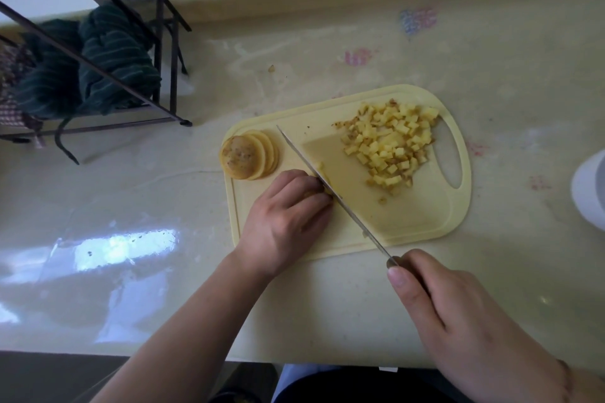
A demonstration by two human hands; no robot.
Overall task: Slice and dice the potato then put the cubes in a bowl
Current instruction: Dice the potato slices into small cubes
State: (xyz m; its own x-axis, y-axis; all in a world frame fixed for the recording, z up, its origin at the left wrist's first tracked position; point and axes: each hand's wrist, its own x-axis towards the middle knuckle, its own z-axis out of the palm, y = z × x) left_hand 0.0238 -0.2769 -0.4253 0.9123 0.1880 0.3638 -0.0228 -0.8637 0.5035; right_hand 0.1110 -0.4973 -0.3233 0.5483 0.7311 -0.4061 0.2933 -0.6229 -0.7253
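Right hand (458,314) wraps the dark handle of the long steel kitchen knife (330,188), its grip closed round the handle with the thumb laid forward toward the blade. That blade runs diagonally up and left across the pale yellow plastic cutting board (425,216), its edge down in a small piece of potato. Left hand (288,216) curls its fingers over that piece, a grip holding it down, knuckles just beside the flat of the blade.

The main danger lies there: so little potato shows that the fingertips sit nearly against the steel, and a slip or a tilted stroke could likely nick them. A short remnant may also roll or squirt out under pressure.

Further out, a heap of yellow potato cubes (389,144) lies on the board's right half, near the handle cutout; a careless sweep could push cubes through it or off the edge. A fanned stack of round potato slices (245,157) overhangs the board's left edge and might tip onto the glossy cream tabletop (131,206). A white rounded vessel (589,193), possibly the bowl, sits well apart at the right.
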